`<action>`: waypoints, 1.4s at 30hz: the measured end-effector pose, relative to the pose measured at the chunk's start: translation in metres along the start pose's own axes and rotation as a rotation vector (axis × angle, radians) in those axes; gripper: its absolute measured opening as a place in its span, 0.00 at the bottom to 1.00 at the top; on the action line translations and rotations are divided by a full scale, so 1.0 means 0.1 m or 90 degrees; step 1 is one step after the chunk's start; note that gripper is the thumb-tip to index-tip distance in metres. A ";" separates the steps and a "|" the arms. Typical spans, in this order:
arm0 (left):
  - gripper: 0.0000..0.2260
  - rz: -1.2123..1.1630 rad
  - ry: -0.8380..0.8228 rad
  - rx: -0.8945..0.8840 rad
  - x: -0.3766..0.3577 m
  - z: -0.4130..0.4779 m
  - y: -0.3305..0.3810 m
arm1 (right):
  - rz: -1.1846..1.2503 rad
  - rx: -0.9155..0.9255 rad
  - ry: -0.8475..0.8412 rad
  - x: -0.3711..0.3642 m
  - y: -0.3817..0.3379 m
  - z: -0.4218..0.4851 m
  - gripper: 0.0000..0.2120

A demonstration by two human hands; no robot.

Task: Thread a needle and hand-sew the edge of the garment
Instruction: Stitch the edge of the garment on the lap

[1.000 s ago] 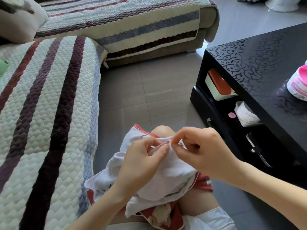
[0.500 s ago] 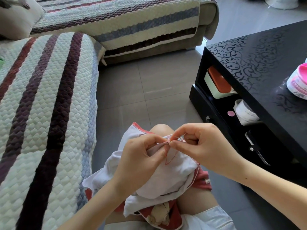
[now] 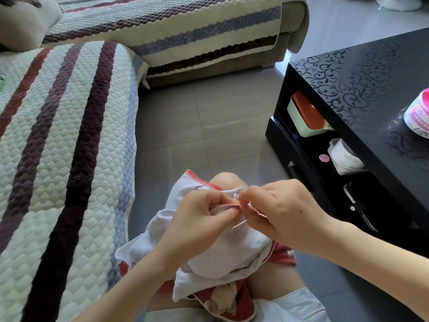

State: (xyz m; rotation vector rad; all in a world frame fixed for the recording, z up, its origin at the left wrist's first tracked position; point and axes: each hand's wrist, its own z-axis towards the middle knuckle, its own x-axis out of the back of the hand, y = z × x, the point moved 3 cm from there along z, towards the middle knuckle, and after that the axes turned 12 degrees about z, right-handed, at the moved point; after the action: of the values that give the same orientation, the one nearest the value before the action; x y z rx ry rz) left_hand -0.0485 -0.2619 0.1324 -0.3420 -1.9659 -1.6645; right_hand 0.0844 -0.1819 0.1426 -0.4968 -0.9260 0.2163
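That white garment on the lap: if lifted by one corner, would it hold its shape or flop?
Probably flop: the white garment sags in soft folds over the knee and bunches under the left hand gripping it. It looks thin, so likely light. Its drape suggests it won't slide easily while the right hand pinches the needle.

I see a knee (image 3: 226, 181) and a black table (image 3: 362, 73) as supports.
White garment (image 3: 234, 254) lies bunched on the knee; pink-lidded tub (image 3: 417, 116) stands on the tabletop.
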 end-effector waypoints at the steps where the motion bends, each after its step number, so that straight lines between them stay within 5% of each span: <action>1: 0.06 -0.039 -0.034 0.026 0.00 0.00 0.01 | -0.023 0.020 0.019 0.00 -0.01 -0.02 0.09; 4: 0.05 -0.127 -0.085 0.042 0.04 0.02 0.01 | -0.009 0.020 0.103 -0.01 -0.02 -0.08 0.04; 8: 0.23 -0.170 -0.101 0.041 0.07 0.05 -0.04 | 0.034 0.005 0.151 -0.02 0.00 -0.10 0.01; 11: 0.15 -0.132 -0.067 0.028 0.05 0.06 -0.02 | 0.019 0.038 0.169 -0.01 -0.01 -0.13 0.01; 15: 0.19 -0.094 -0.041 0.006 0.03 0.06 -0.01 | -0.020 0.074 0.178 -0.01 -0.03 -0.18 0.02; 23: 0.12 -0.039 -0.034 -0.067 0.06 0.05 0.06 | 0.222 -0.075 0.145 0.02 0.08 -0.13 0.03; 34: 0.17 0.011 -0.020 -0.116 0.01 0.03 0.08 | -0.043 0.027 0.015 -0.02 0.00 -0.10 0.03; 42: 0.17 -0.176 -0.022 0.175 -0.15 0.01 -0.03 | -0.156 -0.010 0.208 -0.12 -0.10 -0.23 0.06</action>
State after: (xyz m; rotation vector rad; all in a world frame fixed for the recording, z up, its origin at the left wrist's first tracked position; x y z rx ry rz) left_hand -0.0381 -0.2593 0.1221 0.0051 -2.3177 -1.5240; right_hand 0.0959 -0.2028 0.1279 -0.4136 -0.6609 -0.0936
